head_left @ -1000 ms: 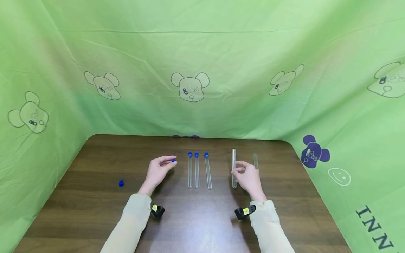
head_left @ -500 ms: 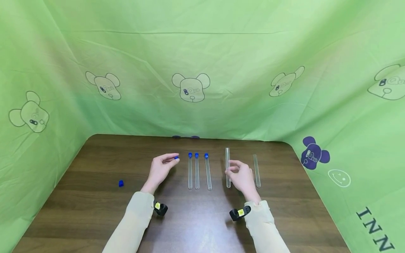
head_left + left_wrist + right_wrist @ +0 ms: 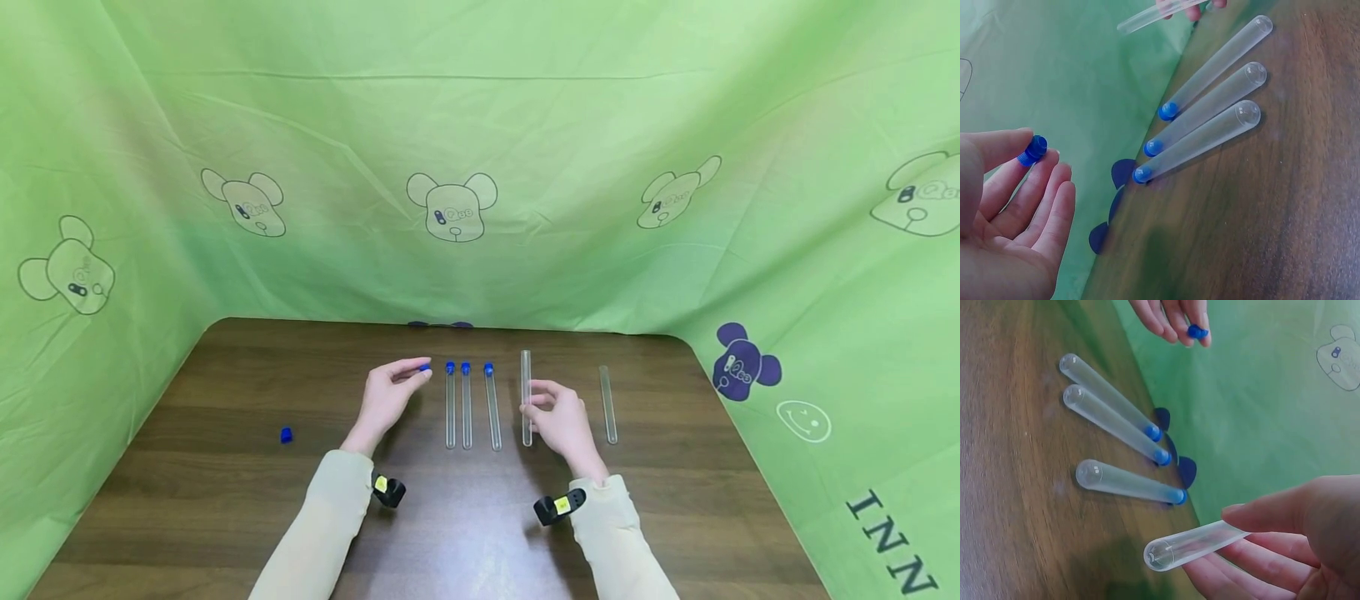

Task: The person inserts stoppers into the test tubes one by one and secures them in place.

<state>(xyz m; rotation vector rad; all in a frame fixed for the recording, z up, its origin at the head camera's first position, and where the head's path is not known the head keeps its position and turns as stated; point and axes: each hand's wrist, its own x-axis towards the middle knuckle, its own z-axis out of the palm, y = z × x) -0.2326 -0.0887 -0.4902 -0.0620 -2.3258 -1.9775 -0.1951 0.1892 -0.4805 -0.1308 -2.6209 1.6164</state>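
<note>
My left hand (image 3: 386, 406) pinches a small blue cap (image 3: 1036, 148) between thumb and fingertips, left of the row of tubes. My right hand (image 3: 561, 419) holds a clear, uncapped test tube (image 3: 526, 383) between thumb and fingers, its rounded end toward me. Between the hands, three test tubes with blue caps lie side by side on the table: a left one (image 3: 451, 408), a middle one (image 3: 467, 408) and a right one (image 3: 492, 410) that slants slightly. Their capped ends point away from me.
Another uncapped test tube (image 3: 608, 406) lies to the right of my right hand. A loose blue cap (image 3: 287, 435) sits at the left on the brown wooden table (image 3: 187, 492). A green printed cloth (image 3: 450, 275) hangs around the back and sides.
My right hand has carried the uncapped test tube leftward, toward the capped ones. My left hand, with the blue cap, has shifted slightly right and away from me.
</note>
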